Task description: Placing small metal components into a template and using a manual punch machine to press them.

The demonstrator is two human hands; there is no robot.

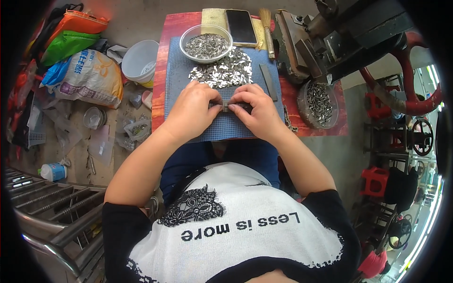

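Over the blue ribbed mat [214, 129], my left hand [192, 109] and my right hand [259, 109] face each other with thumbs and fingers pinched. Between their fingertips is a short row of small grey metal pieces [225, 108], gripped from both ends; the fingers hide most of it. Just beyond lies a spread pile of small flat metal pieces [226, 70], some bright and some dark. A clear round bowl [230, 48] full of similar dark pieces stands behind the pile. To the right, a flat grey metal bar [268, 81] rests on the mat.
A phone [241, 28] and a small straw brush [267, 33] lie at the back. At right stand a machine press [306, 47] with a red handwheel [406, 106] and a round tub of metal pieces [317, 104]. Left are a white bucket [140, 59], sacks [89, 78] and a metal rack [52, 221].
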